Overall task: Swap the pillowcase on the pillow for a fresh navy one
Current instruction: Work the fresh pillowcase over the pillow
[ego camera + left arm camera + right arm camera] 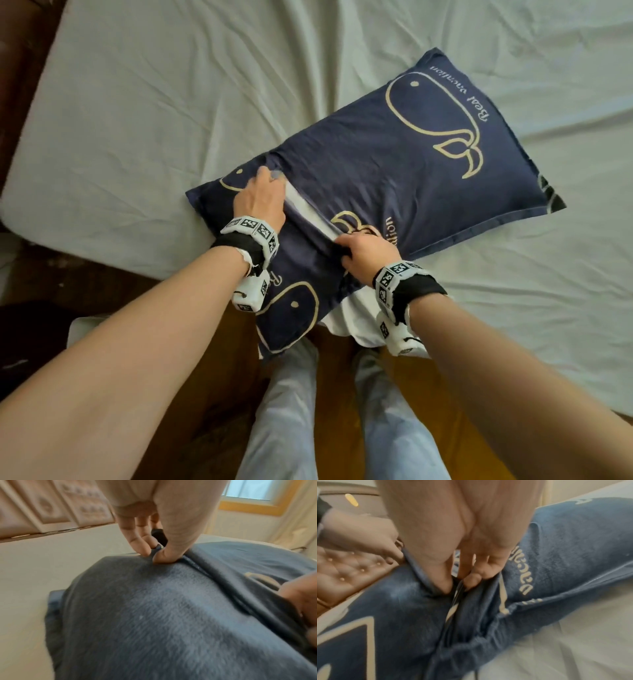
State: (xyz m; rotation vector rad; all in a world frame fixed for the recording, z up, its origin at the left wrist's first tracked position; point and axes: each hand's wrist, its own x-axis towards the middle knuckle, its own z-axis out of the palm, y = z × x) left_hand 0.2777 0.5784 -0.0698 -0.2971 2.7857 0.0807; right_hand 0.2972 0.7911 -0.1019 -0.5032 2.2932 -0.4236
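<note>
A navy pillowcase (pixel 411 164) with cream whale outlines covers the pillow, which lies slantwise on the bed. A pale strip of the pillow (pixel 297 207) shows through a slit in the case between my hands. My left hand (pixel 263 195) pinches a fold of navy fabric (pixel 154 615) at the slit's far end, thumb against fingertips (pixel 145 550). My right hand (pixel 363 250) grips the bunched navy fabric (pixel 565 547) at the slit's near end, fingers (pixel 471 580) curled into it. A navy flap (pixel 291 308) hangs over the bed's edge.
The bed wears a pale green wrinkled sheet (pixel 171 102). White cloth (pixel 346 325) droops off the bed's edge under my right wrist. A dark patterned item (pixel 551 200) peeks from under the pillow's right corner. My legs (pixel 294 411) stand on the wooden floor.
</note>
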